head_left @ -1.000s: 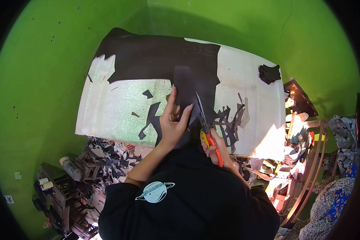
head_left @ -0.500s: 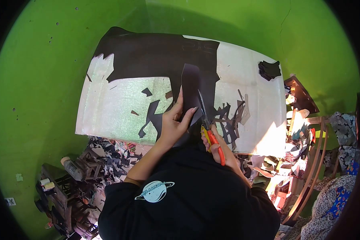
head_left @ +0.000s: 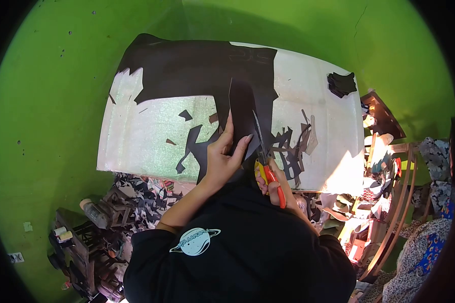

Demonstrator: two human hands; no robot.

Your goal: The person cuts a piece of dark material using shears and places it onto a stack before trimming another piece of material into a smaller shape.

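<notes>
My left hand grips a dark piece of sheet material, thumb on top and fingers along its left edge. Closed around the red and yellow handles of a pair of scissors is my right hand. The blades point up and away along the right edge of the held piece. Beneath it, a large dark sheet with cut-out edges spreads over the far left and middle of the white table. Whether the blades touch the material is hard to make out.
Narrow dark offcuts lie right of my hands, and small scraps to the left. A stack of dark cut pieces sits at the far right corner. Scraps litter the floor. A wooden frame stands at right.
The held piece has tilted slightly, its upper right part now blending into the darker sheet behind. Both hands keep almost the same place and grip.
</notes>
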